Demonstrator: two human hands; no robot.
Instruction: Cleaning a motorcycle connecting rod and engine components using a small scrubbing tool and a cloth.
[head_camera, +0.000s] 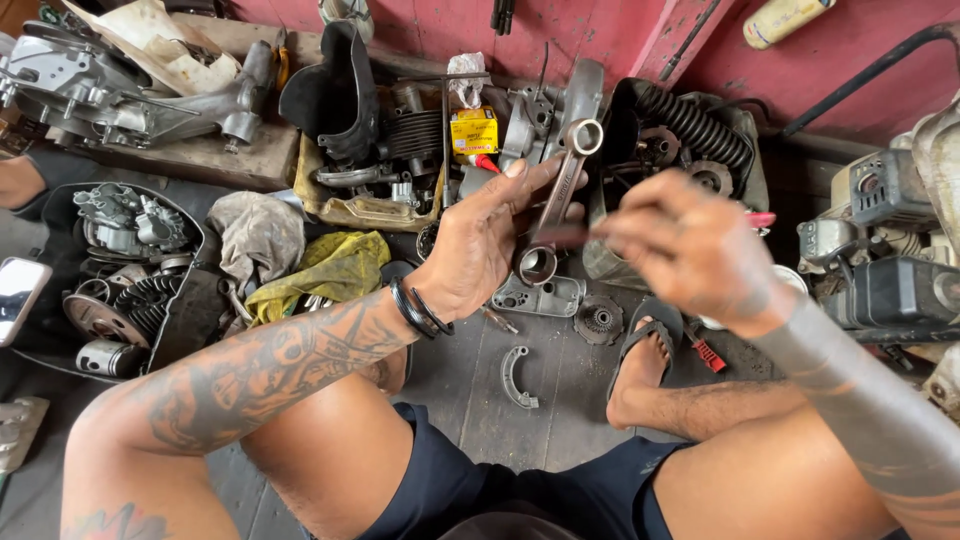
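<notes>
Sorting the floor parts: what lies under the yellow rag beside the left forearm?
The yellow rag lies bunched on the floor beside a grey cloth. Small metal pieces poke out at its lower edge; anything else beneath is covered.

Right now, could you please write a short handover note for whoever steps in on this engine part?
Left hand: grip closed on the connecting rod, held upright over the floor, large ring end up.
Right hand: blurred beside the rod's lower end; whether it holds anything I cannot tell.
Nearby: curved metal shoe and small gear lie on the floor below.
Done or left: cannot tell from this view.
</notes>
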